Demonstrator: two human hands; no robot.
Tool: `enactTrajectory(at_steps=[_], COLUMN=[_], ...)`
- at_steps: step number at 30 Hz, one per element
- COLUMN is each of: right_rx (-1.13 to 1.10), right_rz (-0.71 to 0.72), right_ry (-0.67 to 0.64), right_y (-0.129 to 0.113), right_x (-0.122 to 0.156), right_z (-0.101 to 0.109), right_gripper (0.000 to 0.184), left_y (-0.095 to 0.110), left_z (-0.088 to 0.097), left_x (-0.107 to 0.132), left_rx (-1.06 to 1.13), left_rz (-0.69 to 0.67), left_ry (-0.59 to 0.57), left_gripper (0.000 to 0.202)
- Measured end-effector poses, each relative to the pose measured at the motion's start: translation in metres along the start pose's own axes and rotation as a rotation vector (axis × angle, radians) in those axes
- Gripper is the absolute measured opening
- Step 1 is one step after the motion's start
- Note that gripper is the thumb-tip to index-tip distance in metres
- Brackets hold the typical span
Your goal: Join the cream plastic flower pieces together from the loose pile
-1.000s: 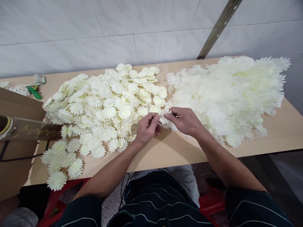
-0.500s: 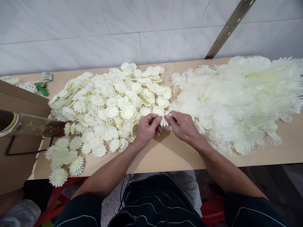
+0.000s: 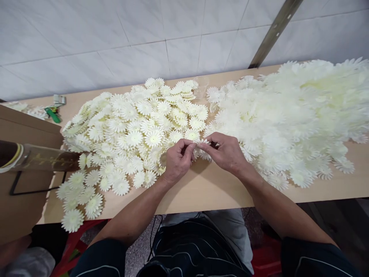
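Both hands meet over the table's middle, between two heaps of artificial flower pieces. My left hand [image 3: 179,158] is closed in a pinch on the left edge of a white petal layer [image 3: 205,154]. From the other side my right hand [image 3: 225,151] pinches the same layer between thumb and forefinger. The fingers cover much of it. Left of my hands spreads a heap of cream-white flower heads [image 3: 134,137] with yellowish centres. A taller pile of loose, paler petal layers [image 3: 284,115] lies to the right.
The pale wooden table [image 3: 198,192] runs along a tiled wall [image 3: 138,57] with a metal upright [image 3: 275,32]. At left stand a cardboard box [image 3: 24,130] and a clear tube [image 3: 49,157]. A green-handled tool [image 3: 52,114] lies behind them.
The view has shifted slightly. My fingertips have drawn closer together over the petal layer, and less of it shows between them. The heaps look the same.
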State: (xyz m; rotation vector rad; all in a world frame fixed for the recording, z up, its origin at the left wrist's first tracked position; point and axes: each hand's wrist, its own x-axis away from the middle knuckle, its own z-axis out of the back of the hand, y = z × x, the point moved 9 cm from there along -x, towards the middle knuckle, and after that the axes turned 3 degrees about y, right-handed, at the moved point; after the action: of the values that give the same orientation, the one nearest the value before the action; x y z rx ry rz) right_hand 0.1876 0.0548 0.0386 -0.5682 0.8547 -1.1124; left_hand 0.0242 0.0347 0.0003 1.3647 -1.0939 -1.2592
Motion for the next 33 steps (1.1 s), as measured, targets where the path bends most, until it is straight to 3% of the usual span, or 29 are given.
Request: enactTrajectory(at_steps=[3,8,13,17,22,27,33], right_rx=[0.029,0.053,0.019,-0.076,-0.122,-0.087,-0.021], right_rz=[0.039,0.076,0.097,-0.028,-0.123,-0.087,0.042], right_ry=[-0.029,-0.041,-0.063,-0.035,-0.02,-0.035,-0.121], right_y=[-0.004,-0.005,-0.004,0.006,0.01,0.003,-0.002], right_x=[0.0,0.002,0.003,0.002,0.001,0.0,-0.001], right_z=[-0.001,0.0,-0.003,-0.003,-0.004,-0.001,-0.009], right_gripper=[0.067,0.053,0.045,0.042,0.055,0.051,0.038], left_y=[-0.003,-0.011,-0.009,-0.007,-0.007,-0.009,-0.012], left_z=[-0.003,-0.011,-0.006,0.0,-0.001,-0.007,-0.004], left_x=[0.001,0.003,0.002,-0.001,-0.002,-0.001,-0.001], left_rx=[0.036,0.105,0.058,0.075,0.132,0.162,0.116], left_rz=[0.043,0.115,0.069,0.07,0.117,0.15,0.121], left_ry=[-0.029,-0.086,-0.022,0.034,0.029,-0.035,-0.006], left_gripper=[0.05,0.057,0.051,0.051,0.054,0.057,0.057])
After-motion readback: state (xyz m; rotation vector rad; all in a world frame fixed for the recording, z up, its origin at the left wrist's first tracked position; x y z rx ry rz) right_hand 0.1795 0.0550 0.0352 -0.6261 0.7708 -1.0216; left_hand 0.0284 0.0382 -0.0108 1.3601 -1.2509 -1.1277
